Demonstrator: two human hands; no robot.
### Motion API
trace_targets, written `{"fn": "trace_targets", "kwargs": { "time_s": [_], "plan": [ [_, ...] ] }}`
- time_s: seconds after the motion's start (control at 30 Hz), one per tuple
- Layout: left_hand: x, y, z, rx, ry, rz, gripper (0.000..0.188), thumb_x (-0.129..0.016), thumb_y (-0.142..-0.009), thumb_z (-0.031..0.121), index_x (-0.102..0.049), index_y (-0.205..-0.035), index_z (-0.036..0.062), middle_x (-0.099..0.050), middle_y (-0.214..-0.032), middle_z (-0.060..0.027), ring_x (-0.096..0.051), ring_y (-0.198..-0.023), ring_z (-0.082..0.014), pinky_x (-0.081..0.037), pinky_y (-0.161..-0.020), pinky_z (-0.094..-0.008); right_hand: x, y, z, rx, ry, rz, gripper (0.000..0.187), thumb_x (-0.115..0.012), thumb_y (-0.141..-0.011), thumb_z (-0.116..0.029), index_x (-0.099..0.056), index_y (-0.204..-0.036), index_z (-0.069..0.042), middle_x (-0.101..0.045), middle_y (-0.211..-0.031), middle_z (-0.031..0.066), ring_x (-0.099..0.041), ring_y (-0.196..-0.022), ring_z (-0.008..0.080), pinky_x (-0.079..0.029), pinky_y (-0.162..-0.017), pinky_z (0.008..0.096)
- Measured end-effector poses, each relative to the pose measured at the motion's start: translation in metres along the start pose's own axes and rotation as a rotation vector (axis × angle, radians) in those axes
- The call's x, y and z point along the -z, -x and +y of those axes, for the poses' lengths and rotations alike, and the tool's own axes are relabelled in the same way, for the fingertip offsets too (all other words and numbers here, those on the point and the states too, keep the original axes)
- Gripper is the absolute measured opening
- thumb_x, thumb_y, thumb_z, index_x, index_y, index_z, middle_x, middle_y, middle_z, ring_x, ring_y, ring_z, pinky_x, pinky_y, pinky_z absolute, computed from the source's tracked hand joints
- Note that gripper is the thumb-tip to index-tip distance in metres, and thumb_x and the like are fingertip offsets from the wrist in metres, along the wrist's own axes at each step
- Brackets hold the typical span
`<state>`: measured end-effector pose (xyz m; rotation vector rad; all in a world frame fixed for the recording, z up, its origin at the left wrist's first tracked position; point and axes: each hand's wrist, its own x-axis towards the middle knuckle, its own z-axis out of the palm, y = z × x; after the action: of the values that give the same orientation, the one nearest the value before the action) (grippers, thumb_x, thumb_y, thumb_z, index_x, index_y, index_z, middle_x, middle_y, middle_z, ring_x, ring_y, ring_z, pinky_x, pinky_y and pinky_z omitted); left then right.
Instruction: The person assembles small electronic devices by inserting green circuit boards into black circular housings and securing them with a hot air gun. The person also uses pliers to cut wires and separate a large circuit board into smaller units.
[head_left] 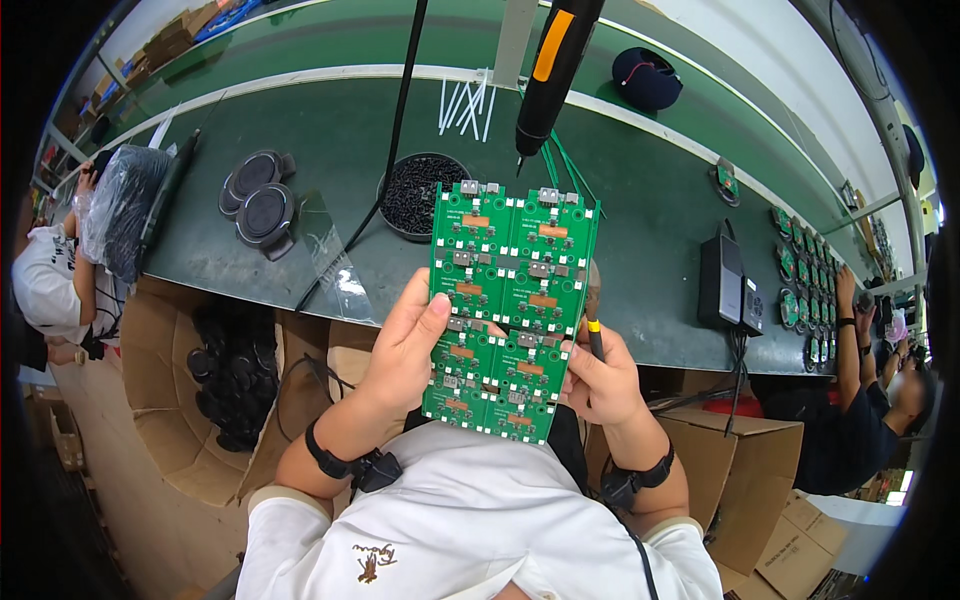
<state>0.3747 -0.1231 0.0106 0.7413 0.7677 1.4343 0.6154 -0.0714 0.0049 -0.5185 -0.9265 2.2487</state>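
A green circuit board panel [510, 290] with several repeated units, metal ports and copper-coloured parts is tilted up in front of me. My left hand [402, 345] grips its left edge, thumb on the face. My right hand [607, 378] pinches its lower right edge. Beside the right fingers shows a dark handle with a yellow band [595, 328]; whether that hand also holds it I cannot tell. Above the panel hangs a black electric screwdriver [545, 80] with an orange stripe, its tip near the top edge. A round bowl [383, 190] of small black screws is partly behind the panel.
Round black devices [265, 213] lie left on the green bench [640, 190]. White strips [466, 108] lie at the back. A black power unit [722, 283] and several round boards [800, 270] sit right. A carton [165, 400] holds black parts. People work at both sides.
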Motion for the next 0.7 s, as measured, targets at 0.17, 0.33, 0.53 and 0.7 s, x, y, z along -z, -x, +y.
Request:
{"fn": "trace_targets", "kwargs": {
  "time_s": [0.17,0.33,0.53,0.7],
  "plan": [
    [0.006,0.003,-0.003,-0.004,-0.033,0.02,0.036,-0.04,-0.113,0.023,-0.042,-0.141,0.0008,-0.064,-0.126,-0.0125,-0.071,-0.102,-0.0176,-0.061,-0.086,-0.0325,-0.013,-0.002,-0.01,0.075,0.47,0.231,0.031,-0.059,-0.105,-0.013,-0.057,-0.133,0.001,-0.064,-0.097,0.0025,-0.058,-0.082,0.0091,-0.05,-0.072,0.0263],
    [0.006,0.008,-0.006,-0.045,-0.174,-0.002,0.034,-0.04,-0.113,0.023,-0.042,-0.139,0.0005,-0.065,-0.124,-0.0127,-0.072,-0.099,-0.0184,-0.062,-0.085,-0.0321,-0.018,-0.009,-0.027,0.164,0.705,0.296,0.03,-0.059,-0.104,-0.013,-0.058,-0.13,0.001,-0.064,-0.095,0.0013,-0.058,-0.082,0.0085,-0.05,-0.074,0.0257],
    [0.0,0.009,0.0,-0.02,-0.117,-0.036,0.034,-0.042,-0.112,0.022,-0.044,-0.138,0.0,-0.065,-0.123,-0.0118,-0.071,-0.1,-0.0172,-0.061,-0.085,-0.0322,-0.002,-0.005,-0.016,0.037,0.307,0.207,0.02,-0.059,-0.105,-0.015,-0.059,-0.118,0.0,-0.06,-0.084,0.0026,-0.054,-0.069,0.0099,-0.046,-0.061,0.028],
    [0.018,0.005,-0.01,0.145,0.132,0.021,0.032,-0.04,-0.113,0.022,-0.046,-0.138,0.0019,-0.066,-0.123,-0.0097,-0.069,-0.106,-0.0154,-0.06,-0.089,-0.0326,-0.005,-0.013,-0.025,0.019,0.055,0.053,0.02,-0.06,-0.104,-0.019,-0.059,-0.112,-0.001,-0.057,-0.078,0.0053,-0.054,-0.063,0.0152,-0.046,-0.057,0.0299]
  ]
}}
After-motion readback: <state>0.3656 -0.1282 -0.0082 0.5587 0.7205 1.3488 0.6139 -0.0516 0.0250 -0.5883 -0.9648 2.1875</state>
